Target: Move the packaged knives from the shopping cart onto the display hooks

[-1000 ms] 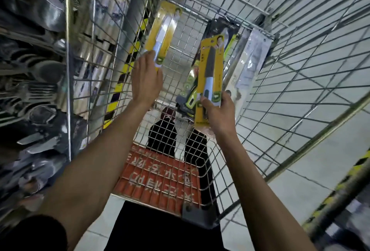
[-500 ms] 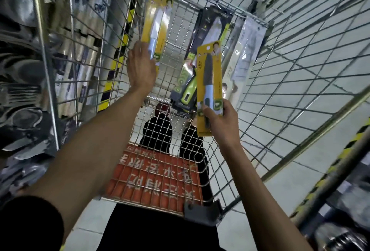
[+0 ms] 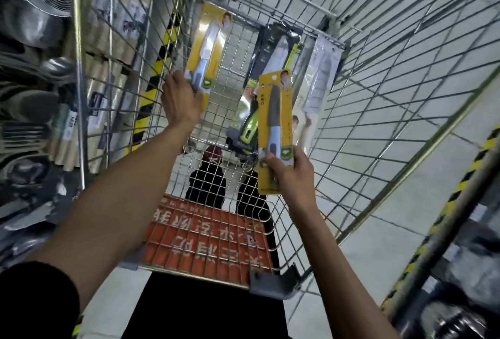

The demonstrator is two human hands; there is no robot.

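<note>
1. I am in a shop aisle. Shelves (image 3: 32, 90) of metal kitchen things run along my left. The wire cart (image 3: 219, 122) sits in front of me, below my arms.
2. My left hand (image 3: 181, 100) has its fingers curled round the bottom end of the left pack (image 3: 209, 46). This yellow knife pack leans on the cart's far left side.
3. My right hand (image 3: 292, 173) pinches the bottom end of the right pack (image 3: 274, 122), also yellow, and holds it up above the cart floor.
4. Both packs point long-ways away from me, with the hanging end far from my hands.
5. Two more packs lie in the far end of the cart, a green pack (image 3: 270, 68) and a white pack (image 3: 319, 82).
6. I cannot make out the hooks. I think they are on the left with the shelves, so the left hand is nearer. Each pack must swing left, top end first.
</note>
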